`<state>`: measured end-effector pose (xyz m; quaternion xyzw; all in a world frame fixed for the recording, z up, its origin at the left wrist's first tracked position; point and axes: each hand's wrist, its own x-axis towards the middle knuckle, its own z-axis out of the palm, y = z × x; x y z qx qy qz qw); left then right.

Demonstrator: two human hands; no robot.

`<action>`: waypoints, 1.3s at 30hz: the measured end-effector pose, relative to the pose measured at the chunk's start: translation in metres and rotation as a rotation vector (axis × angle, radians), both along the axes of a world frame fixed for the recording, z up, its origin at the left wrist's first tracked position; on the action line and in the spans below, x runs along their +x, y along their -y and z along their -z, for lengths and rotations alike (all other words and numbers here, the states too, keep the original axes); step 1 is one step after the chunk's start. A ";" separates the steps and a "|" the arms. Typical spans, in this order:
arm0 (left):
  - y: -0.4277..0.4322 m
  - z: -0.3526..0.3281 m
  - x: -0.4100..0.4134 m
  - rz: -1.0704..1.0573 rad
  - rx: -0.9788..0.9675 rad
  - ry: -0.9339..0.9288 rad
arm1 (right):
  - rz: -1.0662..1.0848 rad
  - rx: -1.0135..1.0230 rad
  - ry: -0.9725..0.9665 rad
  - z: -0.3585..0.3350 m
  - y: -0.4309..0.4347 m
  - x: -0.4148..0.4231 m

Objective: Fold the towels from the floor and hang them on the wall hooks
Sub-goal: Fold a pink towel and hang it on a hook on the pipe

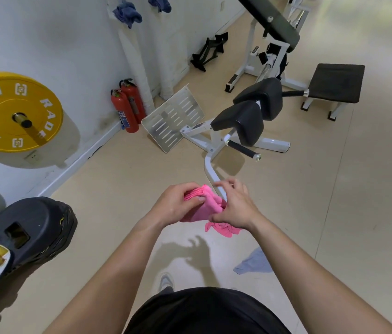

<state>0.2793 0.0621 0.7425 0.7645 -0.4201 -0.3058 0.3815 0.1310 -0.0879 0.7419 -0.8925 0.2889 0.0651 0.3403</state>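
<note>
A pink towel [206,205] is bunched between both hands at chest height over the floor. My left hand [178,205] grips its folded left edge with thumb on top. My right hand [234,206] pinches the right side, and a loose pink corner hangs below it. A grey-blue towel [254,262] lies crumpled on the floor under my right forearm. Two blue towels [127,13] [160,3] hang on the white wall at the top.
White-framed gym machine with black pads [248,116] stands just ahead, a black bench [336,83] beyond it. Two red fire extinguishers [127,108] stand against the wall, beside a leaning metal plate [173,119]. Yellow weight plate [16,112] at left, black equipment [36,227] lower left.
</note>
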 end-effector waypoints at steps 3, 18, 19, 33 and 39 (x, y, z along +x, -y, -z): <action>-0.013 0.000 0.012 -0.054 -0.052 -0.045 | -0.081 0.243 -0.040 0.000 0.002 0.012; -0.079 0.018 0.111 -0.832 -0.029 -0.095 | 0.342 0.295 0.255 0.015 -0.103 0.169; -0.084 0.018 0.124 -0.813 -0.013 -0.069 | 0.339 0.245 0.250 0.014 -0.105 0.182; -0.016 -0.024 0.324 -0.634 0.097 0.216 | 0.230 0.004 0.352 -0.034 -0.019 0.372; 0.089 -0.048 0.441 -0.619 0.083 0.316 | 0.204 0.043 0.421 -0.049 0.086 0.487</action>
